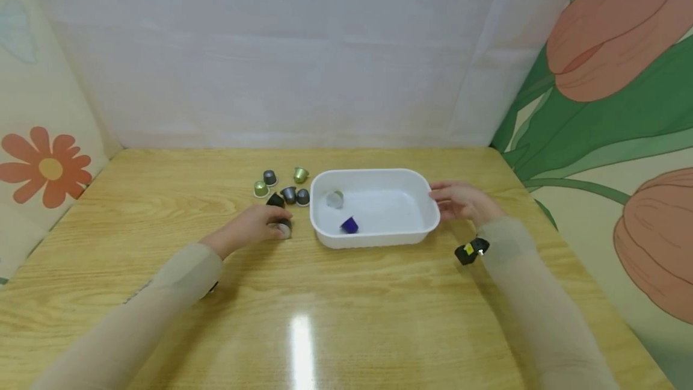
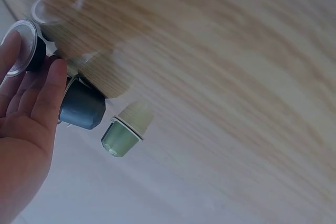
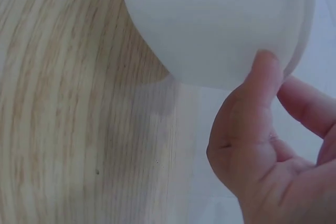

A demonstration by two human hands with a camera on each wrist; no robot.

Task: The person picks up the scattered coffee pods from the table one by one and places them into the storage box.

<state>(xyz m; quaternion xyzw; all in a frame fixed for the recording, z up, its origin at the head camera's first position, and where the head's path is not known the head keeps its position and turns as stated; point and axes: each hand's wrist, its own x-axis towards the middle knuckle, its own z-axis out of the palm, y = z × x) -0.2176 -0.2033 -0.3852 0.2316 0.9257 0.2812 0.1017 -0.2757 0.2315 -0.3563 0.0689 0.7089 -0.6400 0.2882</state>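
Observation:
Between the thumb and fingers of my left hand [image 1: 249, 229] is a dark coffee capsule [image 1: 284, 231]; its silver lid faces the thumb in the left wrist view. Just past that hand stands a black capsule [image 1: 276, 200]. My right hand [image 1: 461, 202] holds the right end of a white plastic basin [image 1: 373, 239]. In the right wrist view its thumb [image 3: 265, 72] presses the outer wall, with a finger near the rim. Inside the basin lie a purple capsule [image 1: 349, 225] and a pale-lidded capsule [image 1: 335, 200].
Left of the basin stand or lie more capsules: a green one [image 1: 261, 189], a yellow-green one [image 1: 301, 175] and several grey ones [image 1: 289, 195]. All rest on a wood-grain table [image 1: 346, 306]. White cloth [image 1: 281, 77] hangs along its far edge.

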